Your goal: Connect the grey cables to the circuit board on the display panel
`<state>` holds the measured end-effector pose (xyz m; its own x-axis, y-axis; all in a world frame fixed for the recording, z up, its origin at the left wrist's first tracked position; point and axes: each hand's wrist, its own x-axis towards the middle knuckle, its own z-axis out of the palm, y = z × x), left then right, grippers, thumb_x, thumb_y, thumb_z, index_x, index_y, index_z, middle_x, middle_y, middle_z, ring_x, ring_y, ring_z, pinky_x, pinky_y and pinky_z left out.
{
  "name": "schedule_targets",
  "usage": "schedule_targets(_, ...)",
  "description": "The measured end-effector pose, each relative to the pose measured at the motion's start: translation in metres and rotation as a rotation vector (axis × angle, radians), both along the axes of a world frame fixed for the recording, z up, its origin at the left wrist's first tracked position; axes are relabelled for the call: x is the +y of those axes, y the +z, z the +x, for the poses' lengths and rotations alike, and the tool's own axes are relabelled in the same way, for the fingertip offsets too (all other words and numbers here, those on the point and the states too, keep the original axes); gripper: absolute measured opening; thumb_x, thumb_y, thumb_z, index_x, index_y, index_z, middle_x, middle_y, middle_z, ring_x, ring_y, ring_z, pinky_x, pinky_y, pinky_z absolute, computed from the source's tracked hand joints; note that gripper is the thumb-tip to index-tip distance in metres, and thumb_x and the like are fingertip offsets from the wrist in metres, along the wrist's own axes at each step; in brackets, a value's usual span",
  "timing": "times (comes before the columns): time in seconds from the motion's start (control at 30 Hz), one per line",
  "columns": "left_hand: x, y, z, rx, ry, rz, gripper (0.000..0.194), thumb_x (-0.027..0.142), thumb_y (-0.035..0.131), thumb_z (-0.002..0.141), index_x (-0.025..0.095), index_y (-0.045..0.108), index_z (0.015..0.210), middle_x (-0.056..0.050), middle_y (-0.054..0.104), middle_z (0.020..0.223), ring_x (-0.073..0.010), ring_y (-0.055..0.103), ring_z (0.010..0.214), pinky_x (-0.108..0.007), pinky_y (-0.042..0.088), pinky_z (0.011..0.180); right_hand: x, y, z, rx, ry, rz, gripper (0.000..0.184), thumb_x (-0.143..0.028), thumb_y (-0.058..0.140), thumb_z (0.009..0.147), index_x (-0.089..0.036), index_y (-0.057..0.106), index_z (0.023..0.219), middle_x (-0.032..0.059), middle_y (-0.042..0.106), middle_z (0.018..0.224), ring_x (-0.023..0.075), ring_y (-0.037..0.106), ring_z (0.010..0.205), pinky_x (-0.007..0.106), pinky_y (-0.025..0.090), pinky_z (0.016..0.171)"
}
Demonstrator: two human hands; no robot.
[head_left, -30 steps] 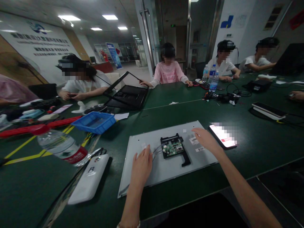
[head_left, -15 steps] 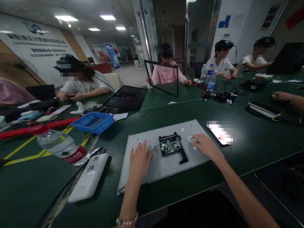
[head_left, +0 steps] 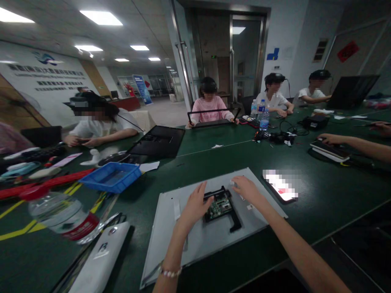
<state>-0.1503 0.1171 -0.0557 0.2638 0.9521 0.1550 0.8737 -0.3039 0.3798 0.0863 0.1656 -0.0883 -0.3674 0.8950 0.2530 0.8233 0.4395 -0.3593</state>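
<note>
A pale grey flat panel lies on the green table in front of me. Near its middle is a black bracket with a green circuit board in it. My left hand is over the bracket's left side, fingers stretched out and thumb apart; contact is unclear. Just beyond the bracket's upper right corner, my right hand has its fingers drawn together at a small white patch; whether it grips this is unclear. A small white label lies on the panel below that hand.
A lit phone lies right of the panel. To the left are a blue tray, a water bottle and a white power bank. Across the table a co-worker holds a black frame; a black cover lies nearby.
My left hand has moved right, from the panel's left part to the bracket. My right hand has shifted from the labels toward the panel's far edge. The co-worker's black frame is tipped lower.
</note>
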Motion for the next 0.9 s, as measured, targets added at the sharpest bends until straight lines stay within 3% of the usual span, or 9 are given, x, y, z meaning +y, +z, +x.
schedule_targets(0.2,-0.006,-0.013,-0.017,-0.025,-0.071,-0.129,0.07,0.045,0.044,0.086,0.011,0.021,0.142,-0.017,0.026,0.147,-0.0266,0.027,0.135,-0.042,0.025,0.111,0.011,-0.006,-0.015,-0.122,-0.028,0.016,0.023,-0.017,0.043,0.089,-0.016,0.066,0.094,0.0102,0.067,0.099,0.0226,0.059,0.097,0.029,0.043,0.083)
schedule_targets(0.4,-0.012,-0.023,-0.02,-0.048,-0.084,-0.208,0.083,0.05,0.052,0.08,0.014,0.014,0.144,-0.017,0.015,0.151,-0.0304,0.019,0.137,-0.046,0.023,0.111,0.011,-0.008,-0.014,-0.132,-0.05,0.003,0.026,-0.012,0.043,0.088,-0.016,0.067,0.097,0.01,0.067,0.101,0.0215,0.058,0.101,0.026,0.042,0.084)
schedule_targets(0.6,-0.014,-0.028,-0.018,-0.103,-0.072,-0.202,0.097,0.051,0.061,0.072,0.01,0.01,0.144,-0.018,0.013,0.15,-0.0309,0.017,0.138,-0.043,0.022,0.112,0.007,-0.006,-0.011,-0.094,-0.055,-0.006,0.027,-0.018,0.041,0.091,-0.017,0.064,0.105,0.0097,0.065,0.107,0.0197,0.056,0.104,0.027,0.039,0.088)
schedule_targets(0.77,-0.012,-0.032,-0.018,-0.154,-0.082,-0.193,0.098,0.052,0.064,0.069,0.015,0.011,0.143,-0.017,0.019,0.148,-0.0329,0.025,0.135,-0.047,0.026,0.11,0.006,0.006,-0.029,-0.014,0.08,0.056,0.026,-0.018,0.043,0.091,-0.019,0.064,0.107,0.0064,0.064,0.11,0.0165,0.055,0.104,0.025,0.039,0.09)
schedule_targets(0.9,-0.011,-0.035,-0.018,-0.154,-0.077,-0.186,0.096,0.051,0.065,0.068,0.014,0.015,0.142,-0.018,0.023,0.147,-0.0341,0.022,0.136,-0.049,0.025,0.11,0.005,0.012,-0.053,-0.065,0.183,0.044,0.024,-0.016,0.045,0.09,-0.02,0.065,0.102,0.0068,0.065,0.107,0.0177,0.056,0.102,0.026,0.04,0.088)
